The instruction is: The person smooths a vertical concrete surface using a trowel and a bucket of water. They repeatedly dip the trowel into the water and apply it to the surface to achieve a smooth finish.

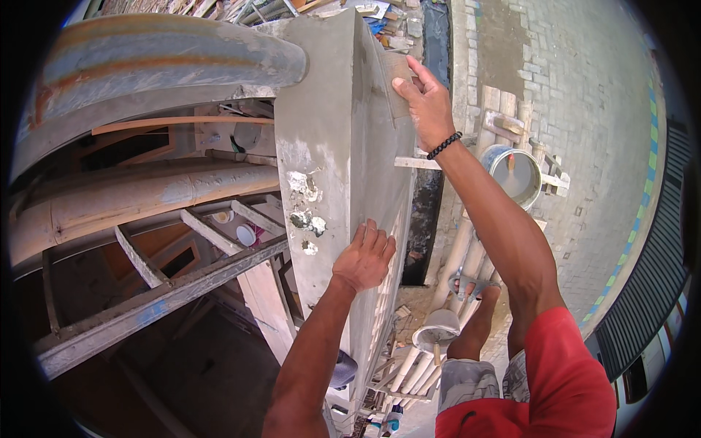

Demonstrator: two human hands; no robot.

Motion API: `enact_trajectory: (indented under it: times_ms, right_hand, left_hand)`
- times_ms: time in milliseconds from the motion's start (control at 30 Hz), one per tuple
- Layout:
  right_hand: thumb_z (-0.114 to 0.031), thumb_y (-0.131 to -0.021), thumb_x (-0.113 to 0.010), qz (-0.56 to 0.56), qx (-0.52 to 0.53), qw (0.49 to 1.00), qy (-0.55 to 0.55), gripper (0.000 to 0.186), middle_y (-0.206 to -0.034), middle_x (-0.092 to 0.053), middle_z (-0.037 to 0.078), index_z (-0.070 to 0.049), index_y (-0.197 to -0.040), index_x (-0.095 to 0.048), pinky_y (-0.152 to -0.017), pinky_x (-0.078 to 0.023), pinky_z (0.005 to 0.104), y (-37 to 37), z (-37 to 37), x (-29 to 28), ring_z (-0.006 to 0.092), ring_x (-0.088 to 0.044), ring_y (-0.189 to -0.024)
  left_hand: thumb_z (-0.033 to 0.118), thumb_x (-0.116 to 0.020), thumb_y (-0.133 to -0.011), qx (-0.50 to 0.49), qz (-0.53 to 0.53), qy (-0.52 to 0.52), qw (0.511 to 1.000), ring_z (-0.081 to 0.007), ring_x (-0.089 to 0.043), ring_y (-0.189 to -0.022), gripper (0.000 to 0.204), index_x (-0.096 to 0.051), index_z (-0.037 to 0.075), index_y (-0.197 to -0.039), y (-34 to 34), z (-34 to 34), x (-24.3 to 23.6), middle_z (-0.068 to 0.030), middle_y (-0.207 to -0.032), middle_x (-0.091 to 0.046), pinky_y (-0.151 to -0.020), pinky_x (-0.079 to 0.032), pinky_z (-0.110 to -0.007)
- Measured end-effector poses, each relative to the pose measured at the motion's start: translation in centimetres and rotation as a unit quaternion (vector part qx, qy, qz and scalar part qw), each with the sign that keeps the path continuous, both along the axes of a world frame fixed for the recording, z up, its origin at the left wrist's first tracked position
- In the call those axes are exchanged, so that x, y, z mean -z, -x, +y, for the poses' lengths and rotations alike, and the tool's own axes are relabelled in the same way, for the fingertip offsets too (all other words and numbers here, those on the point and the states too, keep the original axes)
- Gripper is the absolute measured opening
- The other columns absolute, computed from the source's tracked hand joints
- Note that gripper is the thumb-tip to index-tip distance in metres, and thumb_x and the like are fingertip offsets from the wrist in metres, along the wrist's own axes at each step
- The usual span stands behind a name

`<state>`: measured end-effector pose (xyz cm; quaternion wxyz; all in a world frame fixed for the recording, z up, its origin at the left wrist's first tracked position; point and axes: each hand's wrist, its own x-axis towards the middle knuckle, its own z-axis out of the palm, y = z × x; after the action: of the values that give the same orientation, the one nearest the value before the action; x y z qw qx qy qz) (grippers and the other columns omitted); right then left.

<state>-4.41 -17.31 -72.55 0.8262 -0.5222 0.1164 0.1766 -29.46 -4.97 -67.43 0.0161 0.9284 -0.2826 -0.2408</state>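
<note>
Currently, a flat brown piece (399, 106) is gripped by the right hand (431, 109) against the grey column (332, 157), touched nearer by the unclenched left hand (364, 260).

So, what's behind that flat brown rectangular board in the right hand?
The grey plastered column shows left of and below the flat brown board; the patch directly behind it is covered, so its finish can't be seen.

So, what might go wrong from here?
The feet stand on round poles, so a slip seems possible; the left hand only rests against the column, perhaps little hold. The flat pad in the right hand could slide off the column's face and drop. The open bucket could spill if knocked.
</note>
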Motion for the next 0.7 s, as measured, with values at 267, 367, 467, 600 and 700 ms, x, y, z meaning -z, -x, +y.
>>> enact_trajectory:
  times_ms: [267, 367, 467, 600, 700]
  right_hand:
    - [-0.013, -0.084, -0.064, -0.052, 0.033, 0.994, 0.092, 0.062, -0.13, -0.056, 0.02, 0.005, -0.139, -0.043, -0.102, -0.04, 0.0312, 0.9, 2.4, 1.5, 0.0233, -0.055, -0.119]
    - [-0.014, -0.084, -0.064, -0.045, -0.028, 0.993, 0.102, 0.061, -0.131, -0.056, 0.02, 0.005, -0.139, -0.044, -0.103, -0.04, 0.0313, 5.3, 1.3, 0.7, 0.0233, -0.054, -0.12]
    - [-0.013, -0.085, -0.064, -0.031, -0.04, 0.995, 0.089, 0.06, -0.131, -0.056, 0.019, 0.005, -0.139, -0.044, -0.102, -0.041, 0.0304, 5.7, -1.3, 1.4, 0.0216, -0.055, -0.119]
    - [-0.012, -0.085, -0.064, -0.057, 0.027, 0.996, 0.07, 0.061, -0.132, -0.055, 0.019, 0.006, -0.14, -0.042, -0.099, -0.043, 0.029, 0.9, -1.3, 2.0, 0.0197, -0.055, -0.116]
    - [-0.012, -0.085, -0.064, -0.037, 0.037, 0.999, 0.006, 0.062, -0.133, -0.054, 0.018, 0.005, -0.14, -0.042, -0.097, -0.043, 0.0283, -2.5, 0.1, 0.6, 0.019, -0.056, -0.115]
  left_hand:
    - [0.021, -0.052, -0.083, 0.012, -0.004, 0.012, 1.0, -0.0435, -0.049, -0.117, 0.038, -0.06, 0.001, -0.114, -0.2, -0.1, 0.2, -0.0199, -0.11, -0.059, -0.101, -0.04, -0.05]
    - [0.023, -0.055, -0.08, 0.007, -0.002, -0.006, 1.0, -0.0431, -0.049, -0.117, 0.041, -0.06, 0.002, -0.115, 0.1, 0.3, -0.1, -0.019, -0.112, -0.059, -0.101, -0.04, -0.05]
    - [0.027, -0.061, -0.075, 0.014, -0.002, -0.024, 1.0, -0.0423, -0.048, -0.119, 0.049, -0.06, 0.004, -0.119, 0.6, 0.4, 0.4, -0.0174, -0.116, -0.059, -0.103, -0.039, -0.05]
    - [0.027, -0.061, -0.076, 0.013, 0.005, -0.017, 1.0, -0.0418, -0.048, -0.12, 0.048, -0.06, 0.005, -0.119, 0.2, 0.0, 0.2, -0.0172, -0.117, -0.059, -0.103, -0.039, -0.05]
    - [0.027, -0.06, -0.077, 0.017, 0.002, -0.022, 1.0, -0.0414, -0.048, -0.12, 0.048, -0.06, 0.005, -0.119, -0.1, 0.0, 0.1, -0.017, -0.117, -0.059, -0.103, -0.039, -0.049]
